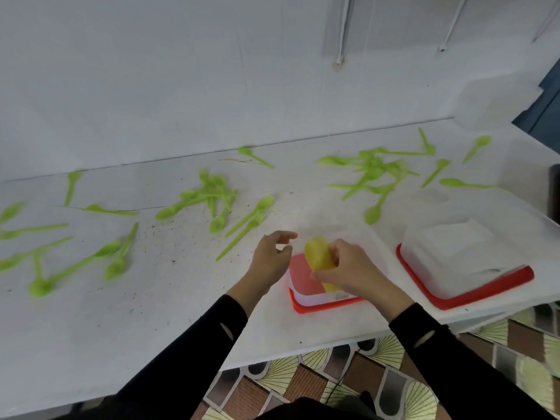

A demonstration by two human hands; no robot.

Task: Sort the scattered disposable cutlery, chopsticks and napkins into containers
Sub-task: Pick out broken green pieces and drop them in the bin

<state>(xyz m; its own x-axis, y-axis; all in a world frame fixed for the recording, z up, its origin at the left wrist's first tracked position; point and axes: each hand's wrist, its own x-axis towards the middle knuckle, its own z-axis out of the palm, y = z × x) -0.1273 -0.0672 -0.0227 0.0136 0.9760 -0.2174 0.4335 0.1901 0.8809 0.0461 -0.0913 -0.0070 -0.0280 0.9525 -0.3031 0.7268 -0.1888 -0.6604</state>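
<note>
Grip first: right hand (pixel 348 265) is wrapped round a bunch of yellow cutlery (pixel 318 253), too blurry to say spoons or forks, right over the small tub (pixel 306 286) by the counter's (pixel 181 313) front edge. Left hand (pixel 269 259) is loose, holding nothing, just beside the tub's left side. Looks mid-drop to me: next move is lowering the yellow lot into the tub and letting go. Green spoons (pixel 212 195) lie all over the counter toward the back edge and left end, so loads left. Bigger tub (pixel 454 262) sits near the right front corner
</note>
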